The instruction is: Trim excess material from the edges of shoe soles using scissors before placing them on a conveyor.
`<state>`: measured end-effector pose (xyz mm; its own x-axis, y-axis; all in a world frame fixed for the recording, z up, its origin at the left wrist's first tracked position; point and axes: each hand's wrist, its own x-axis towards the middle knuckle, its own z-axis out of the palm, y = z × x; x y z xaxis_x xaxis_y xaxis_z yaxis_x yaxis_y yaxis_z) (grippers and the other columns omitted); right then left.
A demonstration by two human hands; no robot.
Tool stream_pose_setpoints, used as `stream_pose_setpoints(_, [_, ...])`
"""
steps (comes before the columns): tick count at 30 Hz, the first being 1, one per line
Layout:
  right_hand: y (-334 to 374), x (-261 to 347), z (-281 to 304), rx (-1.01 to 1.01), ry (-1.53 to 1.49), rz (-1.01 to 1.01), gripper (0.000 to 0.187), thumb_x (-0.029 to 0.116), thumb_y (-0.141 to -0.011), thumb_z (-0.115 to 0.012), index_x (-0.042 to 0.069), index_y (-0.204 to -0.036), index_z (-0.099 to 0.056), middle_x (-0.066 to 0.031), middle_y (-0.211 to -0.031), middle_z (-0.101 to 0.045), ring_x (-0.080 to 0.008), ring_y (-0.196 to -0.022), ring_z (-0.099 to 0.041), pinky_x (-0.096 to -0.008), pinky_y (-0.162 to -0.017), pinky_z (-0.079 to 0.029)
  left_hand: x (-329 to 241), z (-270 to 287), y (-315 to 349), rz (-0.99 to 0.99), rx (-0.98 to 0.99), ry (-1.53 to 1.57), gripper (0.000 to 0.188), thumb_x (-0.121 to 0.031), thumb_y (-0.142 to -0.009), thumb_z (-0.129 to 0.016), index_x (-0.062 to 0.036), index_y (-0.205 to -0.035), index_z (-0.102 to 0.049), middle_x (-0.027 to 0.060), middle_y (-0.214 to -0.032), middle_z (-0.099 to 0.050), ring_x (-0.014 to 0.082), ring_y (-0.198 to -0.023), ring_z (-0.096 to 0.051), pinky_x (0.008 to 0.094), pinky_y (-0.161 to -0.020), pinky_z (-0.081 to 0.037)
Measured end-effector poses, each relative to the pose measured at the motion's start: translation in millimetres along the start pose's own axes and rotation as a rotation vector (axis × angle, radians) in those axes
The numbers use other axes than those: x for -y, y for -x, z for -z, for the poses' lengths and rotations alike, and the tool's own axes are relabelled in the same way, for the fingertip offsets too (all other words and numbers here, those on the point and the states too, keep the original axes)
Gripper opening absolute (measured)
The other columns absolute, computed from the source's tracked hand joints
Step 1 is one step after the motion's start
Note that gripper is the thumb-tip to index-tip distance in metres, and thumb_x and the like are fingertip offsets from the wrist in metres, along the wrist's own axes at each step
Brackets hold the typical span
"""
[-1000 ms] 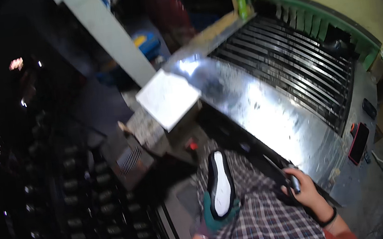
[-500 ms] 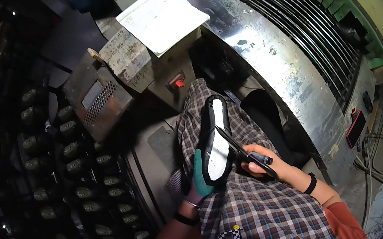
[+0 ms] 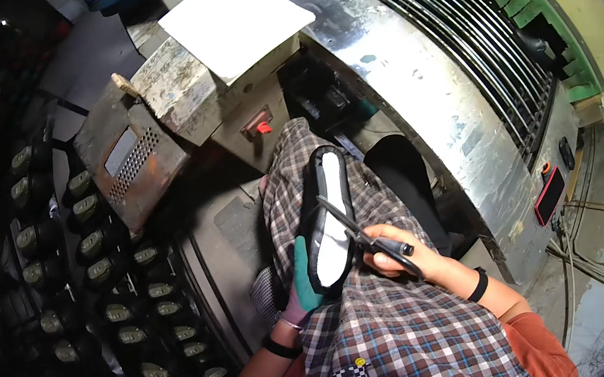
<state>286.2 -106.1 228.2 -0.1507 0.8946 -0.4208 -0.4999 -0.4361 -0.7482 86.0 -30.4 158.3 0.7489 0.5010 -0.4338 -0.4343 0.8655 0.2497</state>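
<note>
A black shoe upper (image 3: 311, 221), its white bottom (image 3: 333, 184) facing up, lies lengthwise over my lap on the checked apron (image 3: 417, 325). My left hand (image 3: 303, 286), in a green and pink glove, is closed around the shoe's near left side; its fingers are partly hidden beneath. Bare and curled, my right hand (image 3: 394, 251) grips dark scissors (image 3: 352, 226) by the handles. The scissor blades slant across the white bottom near its middle. Whether their tips touch the shoe, I cannot tell.
Several rows of black shoes (image 3: 117, 313) stand at left. Ahead is a metal box with a red switch (image 3: 263, 128) and white paper (image 3: 236, 23) on top. A curved metal machine (image 3: 418, 91) with bars fills the right, with a phone-like device (image 3: 549, 196) on its side and cables (image 3: 570, 269) below.
The whole view has shifted slightly, so everything sits further left and mostly higher. The scissor blades appear more apart from the shoe's middle line, towards its left edge. Both hands keep their holds.
</note>
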Motion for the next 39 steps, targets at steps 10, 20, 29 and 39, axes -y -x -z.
stream_pose_setpoints(10, [4, 2, -4, -0.046, 0.212, 0.025, 0.046, 0.020, -0.089, -0.067, 0.001, -0.126, -0.047, 0.0033, -0.078, -0.054, -0.0021, -0.057, -0.043, -0.0186, -0.048, -0.032, -9, -1, 6, -0.326, 0.149, -0.811, 0.048, -0.031, -0.105, -0.025, -0.0040, -0.144, -0.031, 0.0089, -0.135, -0.050, 0.0158, -0.117, -0.053, 0.0301, -0.103, -0.041])
stream_pose_setpoints(20, [8, 15, 5, -0.223, 1.042, 0.360, 0.046, 0.020, -0.077, -0.076, 0.006, -0.116, -0.057, -0.0072, -0.083, -0.063, -0.0187, -0.074, -0.064, -0.0301, -0.063, -0.050, -4, 19, 1, 0.015, 0.039, -0.051, 0.058, -0.045, -0.103, -0.026, -0.0037, -0.143, -0.035, 0.0110, -0.136, -0.051, 0.0176, -0.120, -0.053, 0.0318, -0.105, -0.040])
stream_pose_setpoints(29, [21, 49, 4, -0.061, 1.999, 0.388, 0.059, 0.008, -0.059, -0.069, 0.016, -0.117, -0.061, -0.0074, -0.078, -0.051, -0.0234, -0.061, -0.058, -0.0339, -0.053, -0.048, -15, 11, 7, 0.025, 0.034, -0.288, 0.064, -0.051, -0.101, -0.025, -0.0032, -0.144, -0.034, 0.0112, -0.138, -0.049, 0.0179, -0.123, -0.051, 0.0318, -0.108, -0.037])
stream_pose_setpoints(39, [-3, 30, 17, 0.012, 0.999, 0.008, 0.043, 0.025, -0.076, -0.074, 0.008, -0.114, -0.061, -0.0173, -0.103, -0.066, -0.0368, -0.087, -0.065, -0.0391, -0.071, -0.053, -12, 12, 11, 0.081, -0.022, -0.044, 0.061, -0.048, -0.102, -0.027, -0.0045, -0.144, -0.034, 0.0082, -0.136, -0.051, 0.0156, -0.122, -0.051, 0.0302, -0.106, -0.038])
